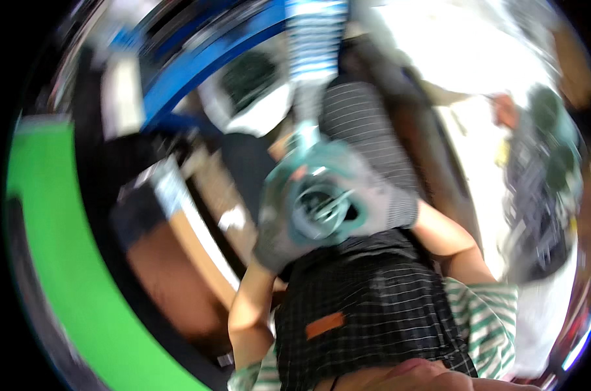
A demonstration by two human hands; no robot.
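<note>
The whole picture is smeared by motion. Both my hands wear grey gloves with teal palms and meet in the middle of the view, in front of my chest. Between them is a round metal part [319, 210], ring-shaped with a shiny centre. My left hand [276, 228] cups it from the left and below. My right hand [380, 195] wraps around it from the right. A pale teal and white piece [306, 133] sticks up just above the hands. Below them hangs my black checked apron [373, 306] with a small orange tag.
A bright green band [60, 260] curves along the left. A blue curved frame [204, 62] crosses the top. Brown box-like shapes [171, 274] lie lower left. A blurred figure in dark grey [536, 182], perhaps another person, is at the right.
</note>
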